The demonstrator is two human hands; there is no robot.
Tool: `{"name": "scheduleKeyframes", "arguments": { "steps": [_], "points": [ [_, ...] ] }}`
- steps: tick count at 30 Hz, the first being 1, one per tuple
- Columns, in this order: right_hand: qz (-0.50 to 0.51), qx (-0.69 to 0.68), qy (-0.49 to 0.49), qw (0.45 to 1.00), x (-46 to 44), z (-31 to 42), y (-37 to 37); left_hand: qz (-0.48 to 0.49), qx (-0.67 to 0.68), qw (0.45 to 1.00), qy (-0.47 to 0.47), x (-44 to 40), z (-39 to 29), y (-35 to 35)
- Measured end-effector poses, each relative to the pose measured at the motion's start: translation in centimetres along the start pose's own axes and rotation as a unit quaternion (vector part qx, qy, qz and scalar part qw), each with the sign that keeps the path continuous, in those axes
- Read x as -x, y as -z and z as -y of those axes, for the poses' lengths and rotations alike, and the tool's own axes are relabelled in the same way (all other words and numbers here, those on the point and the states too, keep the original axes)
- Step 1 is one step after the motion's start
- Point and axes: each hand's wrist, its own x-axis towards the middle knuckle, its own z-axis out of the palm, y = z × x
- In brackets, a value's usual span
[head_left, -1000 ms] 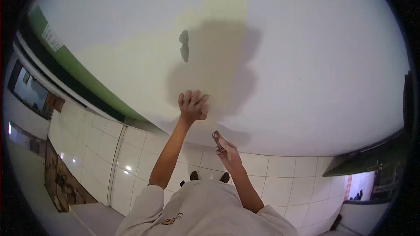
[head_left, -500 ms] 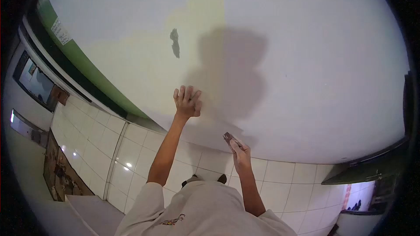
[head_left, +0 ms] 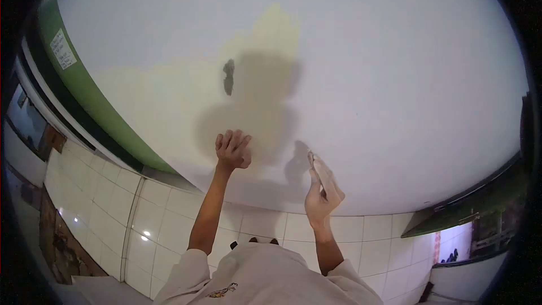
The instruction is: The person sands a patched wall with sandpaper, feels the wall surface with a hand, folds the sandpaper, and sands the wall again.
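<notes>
My left hand (head_left: 232,149) rests against the pale wall (head_left: 395,90), fingers a little bent and apart, with nothing seen in it. Lower right of it, my right hand (head_left: 324,195) is raised close to the wall, its fingers straight together and opposite the thumb. Between them shows the narrow edge of a small dark brown piece (head_left: 310,160), which looks like folded sandpaper; most of it is hidden by the fingers. Whitish dust covers this hand. Above my left hand, a yellowish patch (head_left: 276,28) and a grey bare spot (head_left: 228,77) mark the wall.
A green door frame (head_left: 99,93) with a paper note (head_left: 62,49) borders the wall at left. White floor tiles (head_left: 344,229) run along its base. A dark green door (head_left: 451,214) stands at right, and a brown mat (head_left: 65,248) lies at lower left.
My right hand has risen towards the wall and turned, so the brown piece shows only as an edge. The view has shifted; my left hand stays by the wall, its fingers less spread.
</notes>
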Motion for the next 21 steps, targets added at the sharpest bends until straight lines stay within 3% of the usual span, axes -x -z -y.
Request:
{"name": "scheduleKeyframes", "arguments": {
  "steps": [6, 11, 14, 21],
  "points": [
    [-0.024, 0.088, 0.173, 0.981, -5.1, 0.9, -0.8, -0.023, 0.026, 0.999, 0.009, -0.5, -0.2, 0.2],
    [-0.005, 0.176, 0.336, 0.925, -8.9, 2.5, -1.4, -0.006, 0.032, 0.999, 0.005, -1.9, -0.6, 1.1],
    [-0.021, 0.261, 0.35, 0.9, -10.4, 2.5, -2.4, 0.0, 0.033, 0.999, 0.004, -2.3, -0.8, 1.2],
    [-0.055, 0.294, 0.34, 0.891, -12.1, -0.7, -6.8, -0.001, 0.06, 0.998, 0.016, -2.2, -0.4, 1.3]
  ]
}}
